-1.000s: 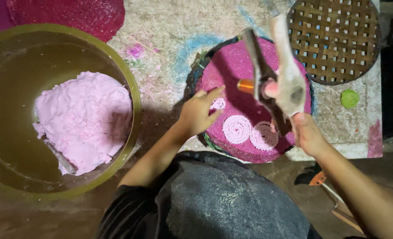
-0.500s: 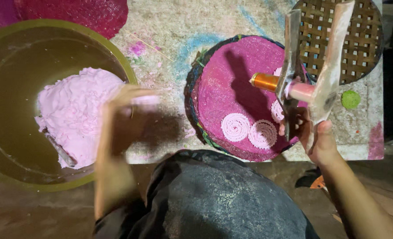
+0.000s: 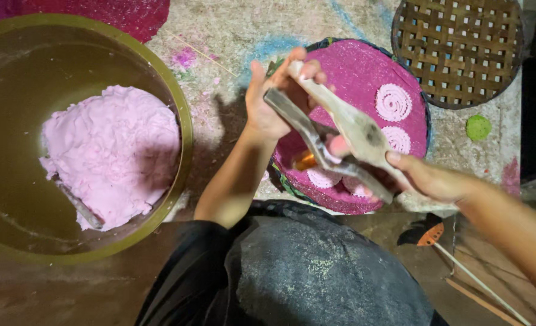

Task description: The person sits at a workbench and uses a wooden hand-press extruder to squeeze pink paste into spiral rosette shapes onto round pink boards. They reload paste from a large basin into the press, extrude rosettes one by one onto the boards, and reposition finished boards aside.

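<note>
Dim warm light, hard shadows leftward, slight motion blur

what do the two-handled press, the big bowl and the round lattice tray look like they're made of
Press: apparently wood, pale, worn and dull, with an orange-brown, possibly metal, part beneath. It is held by the left hand and right hand. Bowl: smooth, olive-green and slightly glossy, likely plastic or enamelled metal; it holds pink dough. Lattice tray: woven brown strips, probably bamboo.

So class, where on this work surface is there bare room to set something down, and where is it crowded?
Bare mat shows between the bowl and the pink tray, and around the green disc under the lattice tray. The pink tray is crowded: spirals, both hands and the press.
</note>
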Demonstrator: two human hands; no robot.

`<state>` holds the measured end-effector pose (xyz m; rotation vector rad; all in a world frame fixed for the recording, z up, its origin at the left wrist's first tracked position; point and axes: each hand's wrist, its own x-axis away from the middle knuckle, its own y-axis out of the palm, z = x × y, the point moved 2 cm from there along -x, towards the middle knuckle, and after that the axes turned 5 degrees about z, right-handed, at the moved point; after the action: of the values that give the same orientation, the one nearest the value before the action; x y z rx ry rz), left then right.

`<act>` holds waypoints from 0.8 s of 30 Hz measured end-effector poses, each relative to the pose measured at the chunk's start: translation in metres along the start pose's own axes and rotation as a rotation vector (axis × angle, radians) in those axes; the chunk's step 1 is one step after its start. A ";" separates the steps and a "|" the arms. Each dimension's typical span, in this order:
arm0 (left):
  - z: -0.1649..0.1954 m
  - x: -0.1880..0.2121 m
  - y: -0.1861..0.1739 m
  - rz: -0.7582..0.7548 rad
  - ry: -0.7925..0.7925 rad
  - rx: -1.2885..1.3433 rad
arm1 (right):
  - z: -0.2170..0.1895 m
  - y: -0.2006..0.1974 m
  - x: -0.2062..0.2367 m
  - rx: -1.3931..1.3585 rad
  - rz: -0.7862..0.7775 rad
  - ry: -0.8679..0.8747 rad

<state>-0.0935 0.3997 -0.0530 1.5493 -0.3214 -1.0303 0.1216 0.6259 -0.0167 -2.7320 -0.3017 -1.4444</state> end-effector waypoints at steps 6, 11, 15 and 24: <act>0.013 -0.015 -0.037 0.189 0.109 0.034 | -0.036 -0.003 -0.011 0.543 0.326 -0.333; 0.015 -0.007 -0.043 0.152 0.146 0.024 | -0.038 0.018 -0.017 0.515 0.309 -0.245; 0.003 -0.019 -0.036 0.175 0.165 0.027 | -0.057 0.007 0.003 0.598 0.369 -0.193; 0.038 -0.026 -0.008 0.105 0.156 -0.047 | -0.064 0.030 -0.002 0.452 0.294 -0.314</act>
<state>-0.1396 0.3948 -0.0457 1.5436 -0.2653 -0.8244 0.0744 0.5887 0.0197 -2.4831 -0.1931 -0.7632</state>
